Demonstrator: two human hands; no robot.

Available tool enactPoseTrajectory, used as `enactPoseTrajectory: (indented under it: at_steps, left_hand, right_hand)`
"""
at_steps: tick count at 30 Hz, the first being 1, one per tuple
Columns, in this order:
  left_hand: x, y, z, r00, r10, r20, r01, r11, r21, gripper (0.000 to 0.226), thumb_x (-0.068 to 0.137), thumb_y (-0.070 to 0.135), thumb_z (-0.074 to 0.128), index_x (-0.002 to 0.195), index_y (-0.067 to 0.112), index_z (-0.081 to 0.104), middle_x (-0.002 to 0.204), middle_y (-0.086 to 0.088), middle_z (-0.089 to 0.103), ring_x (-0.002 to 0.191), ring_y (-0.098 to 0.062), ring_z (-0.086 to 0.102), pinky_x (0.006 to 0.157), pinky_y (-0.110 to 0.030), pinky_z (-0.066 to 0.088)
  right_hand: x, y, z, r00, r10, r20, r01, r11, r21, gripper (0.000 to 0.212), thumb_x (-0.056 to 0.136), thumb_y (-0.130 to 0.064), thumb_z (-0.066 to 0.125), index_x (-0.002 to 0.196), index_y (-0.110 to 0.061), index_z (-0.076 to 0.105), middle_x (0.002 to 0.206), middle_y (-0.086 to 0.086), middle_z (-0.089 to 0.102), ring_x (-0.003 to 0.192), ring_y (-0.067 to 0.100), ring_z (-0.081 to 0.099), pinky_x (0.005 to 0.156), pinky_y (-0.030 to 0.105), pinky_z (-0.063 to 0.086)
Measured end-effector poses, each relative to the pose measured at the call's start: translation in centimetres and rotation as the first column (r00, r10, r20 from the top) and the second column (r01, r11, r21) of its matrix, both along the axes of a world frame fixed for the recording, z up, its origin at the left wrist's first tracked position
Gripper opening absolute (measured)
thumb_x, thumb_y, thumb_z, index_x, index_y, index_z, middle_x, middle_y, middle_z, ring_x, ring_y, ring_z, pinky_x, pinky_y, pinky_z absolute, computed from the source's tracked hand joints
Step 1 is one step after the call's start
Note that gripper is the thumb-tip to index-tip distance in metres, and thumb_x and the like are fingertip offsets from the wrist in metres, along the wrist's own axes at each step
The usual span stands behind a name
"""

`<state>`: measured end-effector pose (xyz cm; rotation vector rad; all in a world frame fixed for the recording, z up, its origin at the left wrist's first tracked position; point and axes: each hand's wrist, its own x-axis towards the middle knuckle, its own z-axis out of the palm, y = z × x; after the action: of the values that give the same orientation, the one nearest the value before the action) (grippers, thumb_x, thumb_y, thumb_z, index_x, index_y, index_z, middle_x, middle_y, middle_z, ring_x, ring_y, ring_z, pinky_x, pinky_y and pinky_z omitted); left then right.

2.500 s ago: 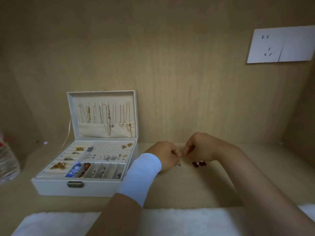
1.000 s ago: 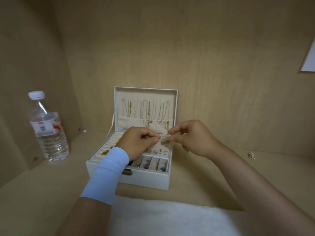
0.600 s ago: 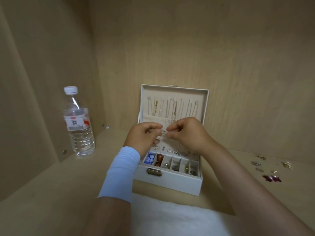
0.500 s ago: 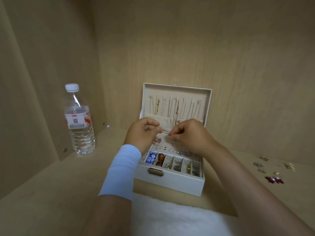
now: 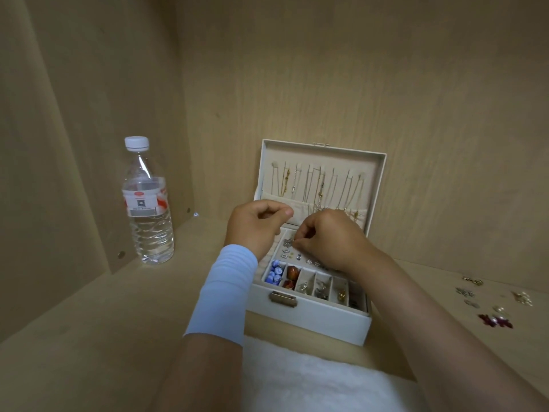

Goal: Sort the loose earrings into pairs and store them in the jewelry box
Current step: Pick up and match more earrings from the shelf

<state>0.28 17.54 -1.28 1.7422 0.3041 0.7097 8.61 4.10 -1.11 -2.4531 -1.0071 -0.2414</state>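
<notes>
Open jewelry box mid-table, lid upright; right hand over the stud panel, fingers curled, pinching a silver earring at their tips, just above the panel; left hand curled just beside, thumb against forefinger, contents not discernible; loose earrings well right of the box; water bottle left.

Left hand, right hand, seemingly pinching.
</notes>
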Motion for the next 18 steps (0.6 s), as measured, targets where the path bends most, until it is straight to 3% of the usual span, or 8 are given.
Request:
enactPoseTrajectory:
  at_steps: [6, 10, 12, 15, 18]
  left_hand:
    - [0.3, 0.2, 0.1, 1.0, -0.006, -0.017, 0.006, 1.0, -0.011, 0.006, 0.088, 0.025, 0.071, 0.083, 0.028, 0.074, 0.083, 0.011, 0.075, 0.068, -0.008, 0.064, 0.071, -0.026, 0.053]
    - [0.4, 0.1, 0.0, 0.999, -0.011, -0.042, 0.011, 1.0, 0.002, 0.01, 0.09, 0.025, 0.068, 0.082, 0.026, 0.074, 0.081, 0.014, 0.074, 0.069, -0.01, 0.064, 0.077, -0.031, 0.055]
    - [0.4, 0.1, 0.1, 0.998, -0.026, -0.051, 0.027, 0.999, 0.02, 0.011, 0.091, 0.026, 0.067, 0.082, 0.025, 0.074, 0.081, 0.013, 0.074, 0.068, -0.009, 0.062, 0.075, -0.029, 0.054]
    - [0.3, -0.1, 0.3, 0.997, -0.044, -0.059, 0.047, 0.998, 0.048, 0.012, 0.092, 0.028, 0.065, 0.086, 0.024, 0.074, 0.081, 0.01, 0.074, 0.067, -0.007, 0.06, 0.074, -0.026, 0.052]
    - [0.4, -0.4, 0.3, 0.996, -0.062, -0.058, 0.065, 0.997, 0.046, 0.012, 0.093, 0.027, 0.064, 0.089, 0.021, 0.074, 0.074, 0.002, 0.07, 0.065, -0.007, 0.06, 0.072, -0.023, 0.049]
  right_hand:
    - [0.2, 0.0, 0.3, 0.999, 0.048, 0.022, -0.046, 0.996, -0.08, 0.011, 0.083, -0.032, 0.077, 0.075, -0.026, 0.074, 0.074, -0.016, 0.069, 0.075, 0.001, 0.063, 0.078, 0.035, 0.058]
    - [0.7, -0.1, 1.0, 0.994, 0.073, -0.083, -0.085, 0.986, -0.144, 0.014, 0.087, -0.037, 0.072, 0.082, -0.026, 0.078, 0.079, -0.015, 0.073, 0.079, 0.002, 0.065, 0.081, 0.034, 0.057]
    - [1.1, -0.5, 1.6, 0.988, 0.091, -0.123, -0.097, 0.994, -0.048, 0.014, 0.091, -0.033, 0.068, 0.083, -0.026, 0.077, 0.082, -0.014, 0.072, 0.081, 0.002, 0.065, 0.082, 0.034, 0.055]
    - [1.2, -1.0, 2.6, 0.977, 0.157, -0.147, -0.12, 0.965, 0.235, 0.006, 0.092, -0.023, 0.07, 0.095, -0.026, 0.074, 0.089, -0.011, 0.069, 0.078, -0.003, 0.062, 0.074, 0.021, 0.046]
    - [0.6, -1.1, 2.8, 0.927, 0.302, -0.222, -0.188, 0.887, 0.423, 0.022, 0.081, -0.015, 0.082, 0.099, -0.022, 0.073, 0.091, -0.003, 0.072, 0.062, -0.007, 0.061, 0.065, 0.015, 0.046]
